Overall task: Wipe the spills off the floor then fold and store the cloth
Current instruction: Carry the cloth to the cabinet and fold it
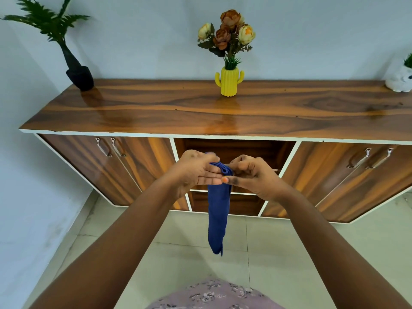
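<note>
Cloth (218,215) hangs folded above floor (289,253); left hand (196,170) and right hand (254,175) pinch its top edge.

Readable text: none anywhere in the frame.
Counter (200,108): bare wood grain, no label or brand.
Yellow vase (229,82): plain ribbed surface, no lettering.
Black vase (80,77): no markings.
White pot (400,82) at right edge: dark round marks only, no words.
Cabinet doors (107,170): metal handles, no numbers or signs.
Blue cloth (218,219): no tag or print visible.
Wall: blank.
</note>
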